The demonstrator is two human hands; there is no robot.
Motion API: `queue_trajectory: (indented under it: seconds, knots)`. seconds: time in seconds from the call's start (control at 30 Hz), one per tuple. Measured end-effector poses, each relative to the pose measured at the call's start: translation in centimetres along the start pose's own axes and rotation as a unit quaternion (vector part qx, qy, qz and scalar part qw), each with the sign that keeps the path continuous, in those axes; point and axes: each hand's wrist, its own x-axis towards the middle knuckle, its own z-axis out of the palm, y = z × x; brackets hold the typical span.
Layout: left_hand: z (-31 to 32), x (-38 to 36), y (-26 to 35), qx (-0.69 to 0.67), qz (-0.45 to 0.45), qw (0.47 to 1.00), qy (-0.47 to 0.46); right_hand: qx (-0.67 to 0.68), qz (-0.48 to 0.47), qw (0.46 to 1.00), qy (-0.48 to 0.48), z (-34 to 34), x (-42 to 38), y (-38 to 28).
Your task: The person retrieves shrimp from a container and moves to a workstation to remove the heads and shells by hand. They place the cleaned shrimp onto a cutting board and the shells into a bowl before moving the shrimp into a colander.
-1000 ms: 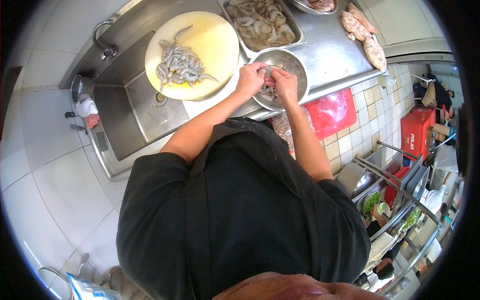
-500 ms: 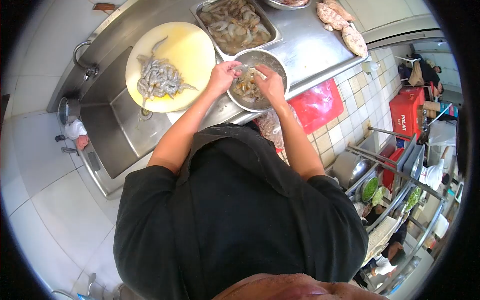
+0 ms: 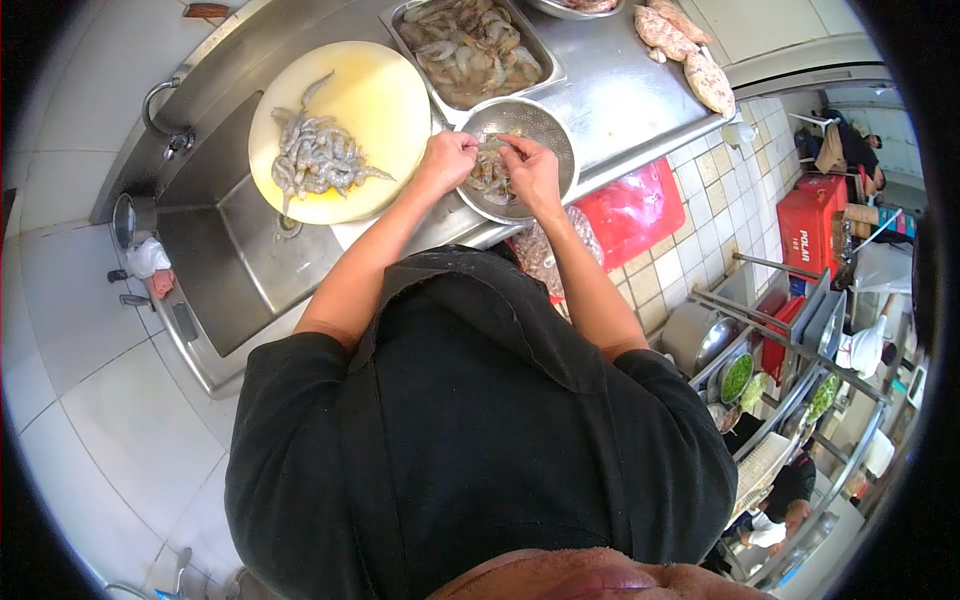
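My left hand is pinched at the left rim of a perforated metal colander, closed on a greyish shrimp. From the right, my right hand reaches over the colander with its fingertips closed on the same shrimp. Below my fingers, shrimp shells and heads lie in the colander. To the left, a pile of grey shrimp rests on a round yellowish cutting board. Behind the colander stands a steel pan of whole shrimp in liquid.
The board overlaps a steel sink with a tap. Raw meat pieces lie at the counter's right end. A red container and a bag sit below the edge. A rack and people are at the right.
My right hand has shifted up and left, its fingertips meeting my left hand's at the shrimp. Both hands stay over the colander.
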Motion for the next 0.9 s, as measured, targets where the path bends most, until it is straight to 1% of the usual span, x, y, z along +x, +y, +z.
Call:
queue_trajectory:
  seconds: [0.1,0.2,0.3,0.4,0.5,0.6,0.63,0.7,0.73,0.77,0.8,0.83,0.87,0.9]
  knots:
    - [0.1,-0.2,0.7,0.029,0.007,0.999,0.013,0.036,-0.015,0.999,0.016,0.1,0.0,0.5]
    - [0.6,0.0,0.8,-0.007,0.001,1.000,0.015,0.065,0.036,0.997,0.008,-0.9,-0.6,-0.5]
    - [0.5,-0.5,1.7,0.000,0.029,0.999,0.017,0.081,0.041,0.996,0.009,-1.3,-0.4,0.8]
    - [0.4,-1.0,2.9,0.011,0.045,0.999,0.025,0.067,0.044,0.997,0.010,-1.8,-0.4,1.4]
    - [0.9,-0.4,2.0,0.033,0.046,0.998,0.025,0.153,0.071,0.985,0.037,-1.9,-0.4,1.8]
    - [-1.0,0.3,0.0,0.025,0.002,0.999,0.034,0.194,0.043,0.974,0.107,-5.8,0.4,1.9]
    - [-1.1,0.4,0.0,0.042,0.012,0.999,0.022,0.222,0.067,0.967,0.109,-6.7,0.9,2.2]
    - [-2.2,0.5,1.2,0.084,0.031,0.996,0.002,0.257,0.102,0.959,0.065,-7.3,1.6,1.9]
    - [-2.6,1.3,1.1,0.138,0.146,0.977,0.072,0.245,0.110,0.963,0.037,-6.4,1.9,1.9]
    - [-3.9,2.4,1.7,0.123,0.148,0.976,0.105,0.232,0.117,0.966,0.011,-5.4,2.1,1.8]
    - [-5.6,3.6,2.9,0.107,0.152,0.973,0.134,0.242,0.124,0.962,-0.037,-3.8,2.1,0.6]
    - [-7.1,4.8,4.1,0.089,0.155,0.971,0.161,0.245,0.108,0.962,-0.058,-1.8,2.0,-0.2]
    - [-8.6,6.3,5.1,0.085,0.126,0.978,0.142,0.243,0.129,0.957,-0.095,0.4,1.9,-1.3]
    - [-10.0,8.1,5.7,0.082,0.098,0.984,0.124,0.272,0.128,0.946,-0.120,2.7,1.8,-2.4]
